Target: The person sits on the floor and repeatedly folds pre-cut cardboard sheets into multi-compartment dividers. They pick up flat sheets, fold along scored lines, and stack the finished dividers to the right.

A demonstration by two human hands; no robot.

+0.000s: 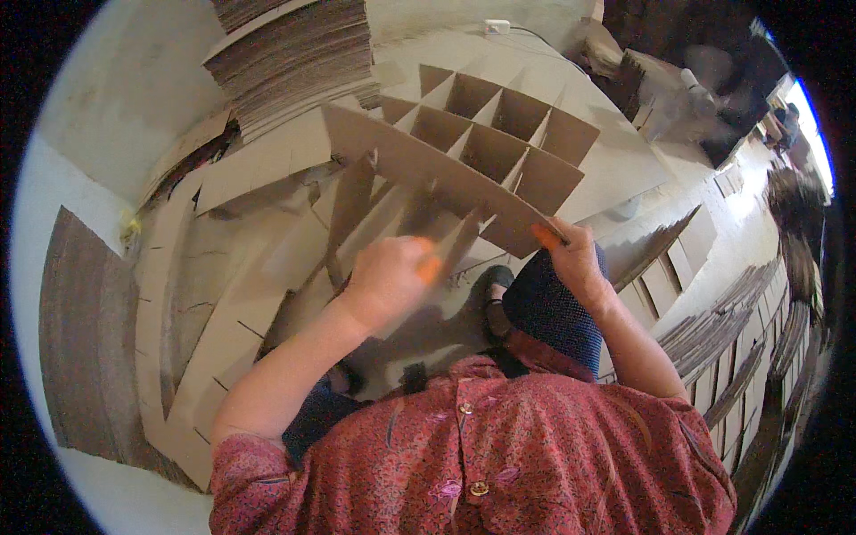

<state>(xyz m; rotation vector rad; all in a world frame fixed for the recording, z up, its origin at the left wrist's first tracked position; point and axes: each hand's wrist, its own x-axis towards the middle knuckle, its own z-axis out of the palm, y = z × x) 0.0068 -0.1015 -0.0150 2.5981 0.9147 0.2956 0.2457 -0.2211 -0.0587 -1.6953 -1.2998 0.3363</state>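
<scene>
A brown cardboard divider grid (486,153) of interlocked strips lies in front of me, with open square cells. Along its near side runs a long cardboard strip (437,168), slanting down to the right. The fingers of my right hand (578,266) are closed on this strip's right end, an orange cover on a fingertip. My left hand (392,278) is below the strip, bent at the fingers and blurred by motion; orange covers show on its fingertips. Close beside it, a short cardboard piece (461,241) hangs under the long strip. Whether the left fingers hold it is smeared.
A tall stack of cardboard sheets (294,62) rises at the back left. Another stack (85,339) stands by the left wall. Loose slotted strips (218,330) lie at my left. Several rows of cardboard pieces (722,321) spread along the right. A white plug-like box (497,27) with a cable is at the back.
</scene>
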